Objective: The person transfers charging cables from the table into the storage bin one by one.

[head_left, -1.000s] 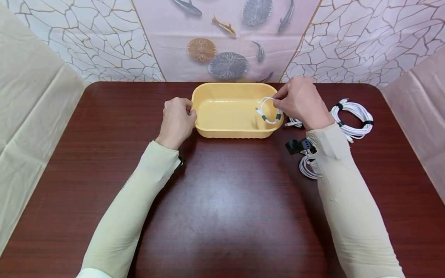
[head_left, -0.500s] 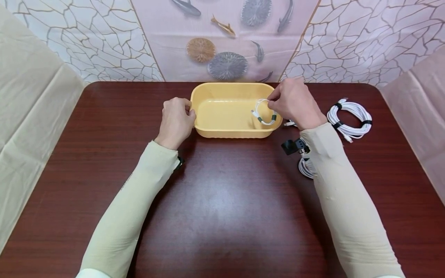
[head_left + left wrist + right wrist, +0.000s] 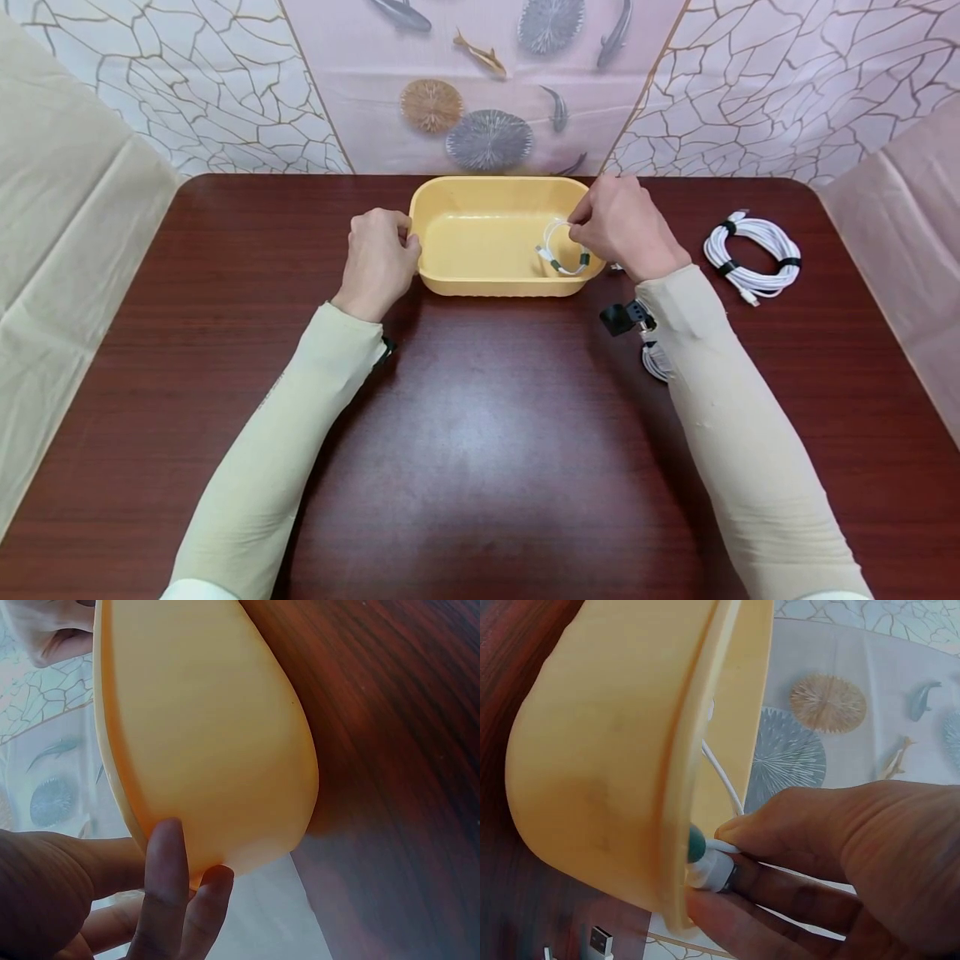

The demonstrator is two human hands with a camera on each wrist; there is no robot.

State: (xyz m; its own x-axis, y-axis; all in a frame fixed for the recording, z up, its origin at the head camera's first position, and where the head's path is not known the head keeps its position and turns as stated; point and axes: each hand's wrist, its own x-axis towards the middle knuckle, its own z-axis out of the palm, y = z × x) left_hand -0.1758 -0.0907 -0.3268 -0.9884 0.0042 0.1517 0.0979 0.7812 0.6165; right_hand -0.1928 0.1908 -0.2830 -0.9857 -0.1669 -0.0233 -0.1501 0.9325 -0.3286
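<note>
A yellow plastic tub stands at the table's far side. My left hand grips its left rim; in the left wrist view, the fingers press the outer wall while the thumb reaches over the rim. Inside the tub's right end hangs a small coiled white USB cable with green ties. My right hand pinches this coil between thumb and fingers. From the right wrist, its white plug and a green tie show beside the rim, with part of the plug hidden by fingers.
A larger white cable coil with black ties lies at the right. Another coiled cable is partly covered by my right forearm. A loose USB plug sits on the table below the tub. Patterned cloth hangs behind.
My right hand has moved slightly left and down with the small cable, further over the tub. The left hand keeps its hold on the rim.
</note>
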